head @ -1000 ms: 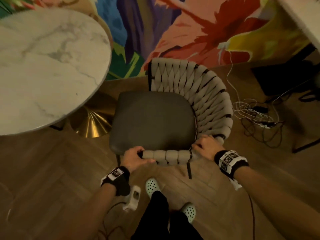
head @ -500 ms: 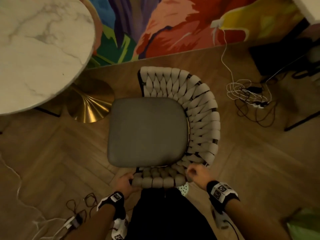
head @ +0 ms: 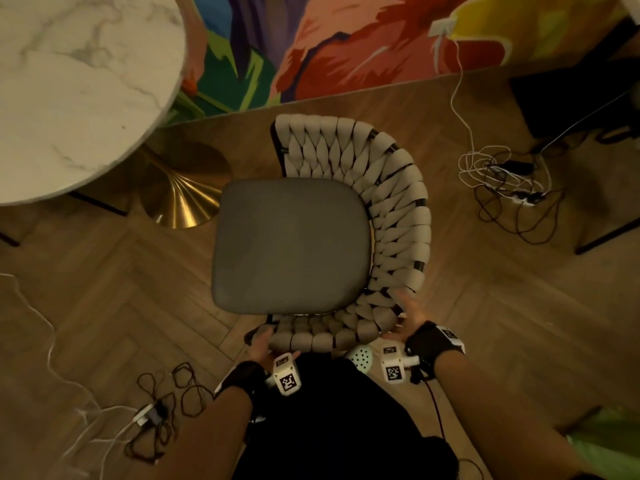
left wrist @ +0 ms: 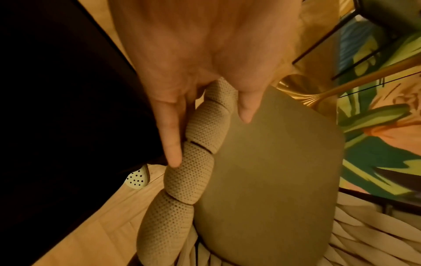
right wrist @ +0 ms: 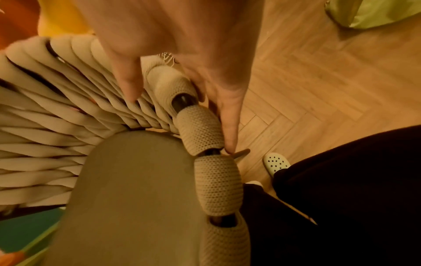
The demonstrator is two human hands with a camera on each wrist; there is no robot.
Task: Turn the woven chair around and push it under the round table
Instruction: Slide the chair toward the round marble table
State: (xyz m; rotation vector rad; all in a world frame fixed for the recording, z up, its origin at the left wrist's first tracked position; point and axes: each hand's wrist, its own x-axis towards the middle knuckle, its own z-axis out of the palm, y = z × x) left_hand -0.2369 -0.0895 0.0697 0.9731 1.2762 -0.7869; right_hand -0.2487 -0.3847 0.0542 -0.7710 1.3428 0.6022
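The woven chair [head: 398,209] stands on the wood floor with its grey seat cushion [head: 291,244] facing up; its open side faces left toward the round marble table [head: 69,91]. The near stretch of the padded rim [left wrist: 196,172] is right in front of my legs. My left hand [head: 261,344] straddles that rim, with a straight finger [left wrist: 173,153] along its outer side and the thumb [left wrist: 246,111] over the seat. At the rim's near right corner my right hand [head: 410,318] lies the same way, fingers [right wrist: 230,140] straight along the outside and the thumb on the woven straps.
The table's brass base [head: 183,192] sits just left of the seat. A painted mural wall [head: 329,46] runs behind the chair. Tangled cables lie on the floor at right [head: 502,174] and lower left [head: 156,403]. Dark furniture legs [head: 588,237] stand at right.
The chair has come toward my legs and away from the table's edge. Both hands, earlier curled over the near rim, now lie with straight fingers along it.
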